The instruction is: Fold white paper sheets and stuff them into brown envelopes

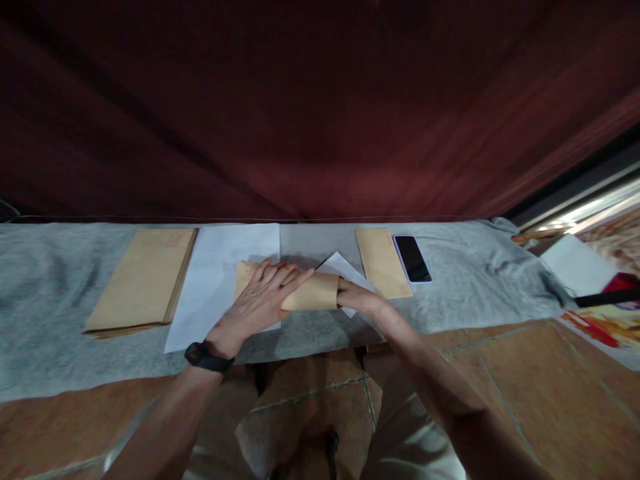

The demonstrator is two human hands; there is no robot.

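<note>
A brown envelope [315, 293] lies on the grey cloth [60, 293] in front of me. My left hand [263, 300], with a black watch on its wrist, rests flat on the envelope's left part. At the envelope's right end my right hand [356, 297] has its fingers tucked under or into it, together with a folded white paper [345, 267] that sticks out behind. A sheet of white paper [215, 280] lies under the envelope's left side.
A stack of brown envelopes [143, 280] sits at the left. Another brown envelope [383, 261] and a black phone [412, 259] lie to the right. A dark red curtain [320, 107] hangs behind. Tiled floor [525, 373] lies below, with printed items at far right.
</note>
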